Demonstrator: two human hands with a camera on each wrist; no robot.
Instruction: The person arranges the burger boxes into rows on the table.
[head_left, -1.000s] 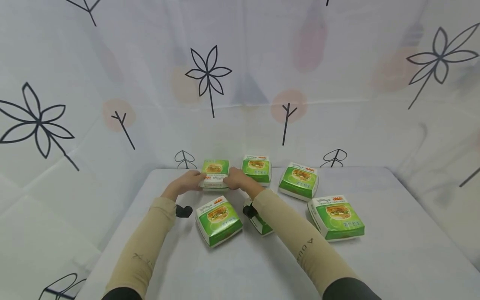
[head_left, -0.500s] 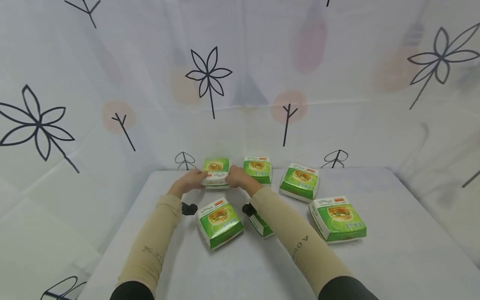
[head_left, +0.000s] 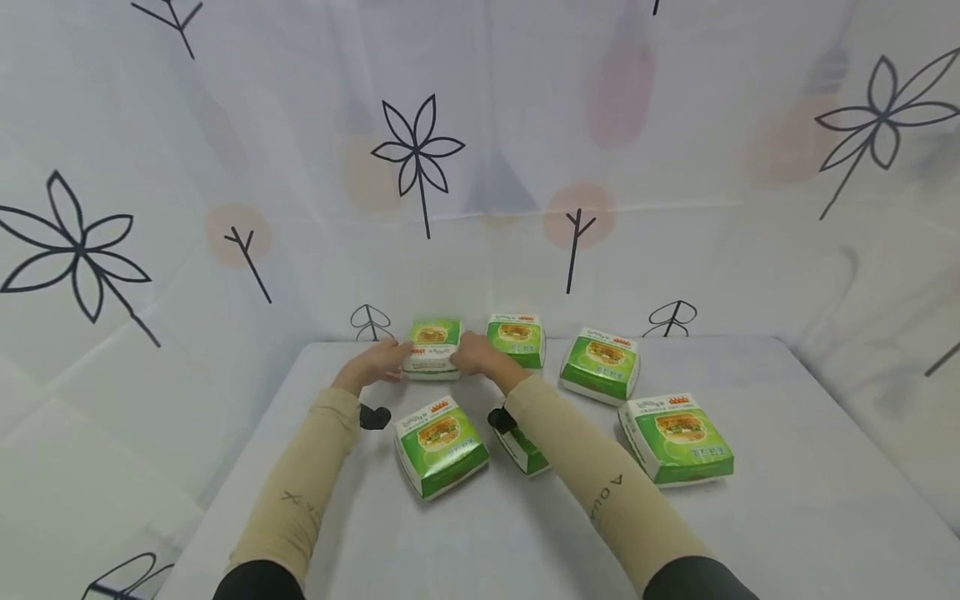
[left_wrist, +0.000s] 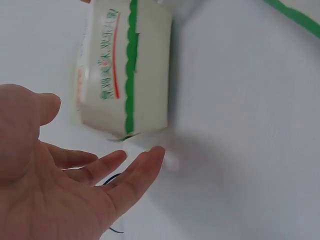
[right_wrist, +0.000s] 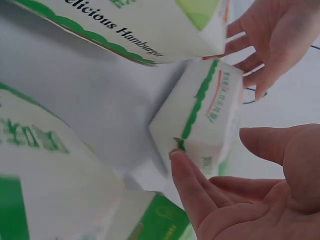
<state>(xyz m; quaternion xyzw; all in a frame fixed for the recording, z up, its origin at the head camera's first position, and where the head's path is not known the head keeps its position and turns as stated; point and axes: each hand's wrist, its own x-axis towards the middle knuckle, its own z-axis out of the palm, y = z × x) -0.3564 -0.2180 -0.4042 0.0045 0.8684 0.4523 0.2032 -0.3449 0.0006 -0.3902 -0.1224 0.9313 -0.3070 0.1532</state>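
A green-and-white hamburger box sits at the back left of the table, between both hands. At its left side is my left hand; in the left wrist view its fingers are loosely spread, with a small gap to the box's corner. My right hand is at the opposite side. In the right wrist view, its fingertips are right at the box's lower corner, while the thumb stands apart from it. Another hamburger box stands just right of the right hand.
Nearer me lies a tilted hamburger box, and beside it one partly hidden by the right forearm. Two more boxes, one at the back and one further forward, lie to the right. A patterned cloth hangs behind the table.
The box between the hands has barely shifted. The left forearm has moved slightly to the right over the last second, and the left hand's fingers have loosened from the box.
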